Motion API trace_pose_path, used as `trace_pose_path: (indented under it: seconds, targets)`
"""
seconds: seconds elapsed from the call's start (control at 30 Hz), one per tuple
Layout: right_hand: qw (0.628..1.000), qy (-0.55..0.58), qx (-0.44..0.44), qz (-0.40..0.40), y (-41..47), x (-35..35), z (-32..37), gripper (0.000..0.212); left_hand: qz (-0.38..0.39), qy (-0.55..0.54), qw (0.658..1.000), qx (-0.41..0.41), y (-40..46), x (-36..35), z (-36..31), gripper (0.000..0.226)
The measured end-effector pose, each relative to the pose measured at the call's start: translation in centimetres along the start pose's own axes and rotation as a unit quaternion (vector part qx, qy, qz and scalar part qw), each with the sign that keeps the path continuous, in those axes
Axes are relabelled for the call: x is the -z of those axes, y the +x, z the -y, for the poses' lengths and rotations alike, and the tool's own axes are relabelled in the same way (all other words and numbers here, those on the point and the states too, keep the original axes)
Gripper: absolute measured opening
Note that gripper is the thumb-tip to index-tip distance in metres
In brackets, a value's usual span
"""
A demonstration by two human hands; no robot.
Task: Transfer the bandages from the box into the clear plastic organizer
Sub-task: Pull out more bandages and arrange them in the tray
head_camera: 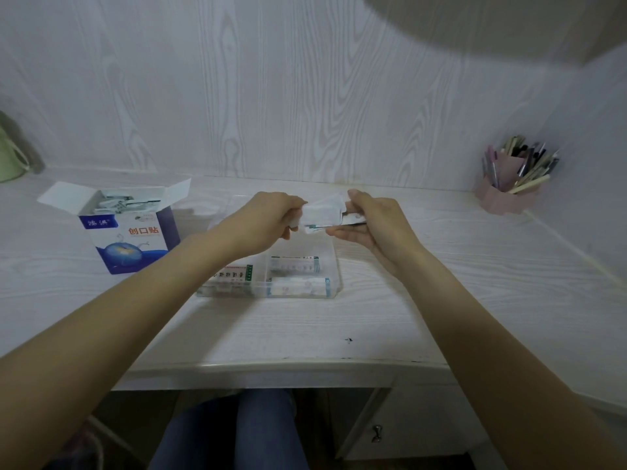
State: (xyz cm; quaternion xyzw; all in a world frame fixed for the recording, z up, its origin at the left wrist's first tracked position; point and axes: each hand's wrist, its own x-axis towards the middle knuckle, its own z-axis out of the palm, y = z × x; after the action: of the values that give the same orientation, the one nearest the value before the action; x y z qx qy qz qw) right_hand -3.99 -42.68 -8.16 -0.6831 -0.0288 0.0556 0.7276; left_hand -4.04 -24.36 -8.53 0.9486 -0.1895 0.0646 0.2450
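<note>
Pale wood-grain panelling backs a white counter (339, 320). Above the clear plastic organizer (330, 266), the left hand (268, 222) and the right hand (376, 225) both pinch a small white stack of bandages (322, 213), fingers curled round its ends. Flat packets lie in the organizer's near compartments. Left of the organizer stands the open blue-and-white box (132, 239), more bandages showing inside. Far right of the organizer sits a pink pen holder (509, 191).

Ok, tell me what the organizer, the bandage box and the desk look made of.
Organizer: clear, glossy hard plastic; the packets inside show through its walls.
Bandage box: printed cardboard, slightly glossy, with thin folded flaps.
Desk: pale wood-grain surface, probably laminate; the grain looks printed.
</note>
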Motion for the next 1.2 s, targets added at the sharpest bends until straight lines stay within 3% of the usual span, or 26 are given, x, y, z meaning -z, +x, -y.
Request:
trace_pose_path:
  seconds: [0.07,0.13,0.2,0.23,0.33,0.4,0.5,0.63,0.73,0.8,1.2]
  targets:
    - [0.999,-0.037,0.019,0.010,0.1,0.0,-0.3,0.040,-0.016,0.035,0.999,0.008,0.0,0.1,-0.2,0.027]
    - [0.993,-0.105,0.055,0.016,0.0,0.0,-0.6,0.025,-0.017,0.030,0.999,0.011,-0.1,0.2,-0.3,0.028]
    - [0.988,-0.133,0.073,0.005,-0.1,0.0,-0.8,0.012,-0.006,-0.050,0.998,0.032,-0.3,0.3,-0.3,0.028]
    - [0.987,-0.139,0.082,-0.002,0.0,0.1,-0.9,0.011,-0.003,-0.139,0.989,0.056,-0.5,0.2,-0.3,0.028]
    - [0.979,-0.171,0.107,-0.009,0.0,0.1,-1.0,0.011,-0.022,-0.413,0.897,0.157,-0.6,0.1,-0.3,0.029]
    - [0.973,-0.201,0.112,-0.011,-0.1,-0.2,-1.0,0.010,-0.036,-0.472,0.857,0.205,-0.6,0.1,-0.3,0.021]
    - [0.966,-0.243,0.089,-0.025,-0.1,0.1,-1.0,0.015,-0.050,-0.486,0.844,0.220,-0.5,0.4,0.1,0.017]
    - [0.966,-0.247,0.045,-0.059,0.1,1.3,-1.1,0.020,-0.087,-0.434,0.867,0.228,-0.6,-0.5,1.0,0.026]
    - [0.971,-0.214,0.044,-0.096,0.3,2.0,-1.3,0.018,-0.093,-0.283,0.930,0.218,-0.7,-1.5,1.3,0.025]
    - [0.972,-0.206,0.044,-0.107,0.4,2.1,-1.4,0.017,-0.087,-0.204,0.952,0.211,-0.7,-2.0,1.5,0.022]
    - [0.977,-0.174,0.063,-0.102,0.6,1.8,-1.1,0.019,0.036,-0.036,0.994,0.101,0.4,-1.8,1.3,0.012]
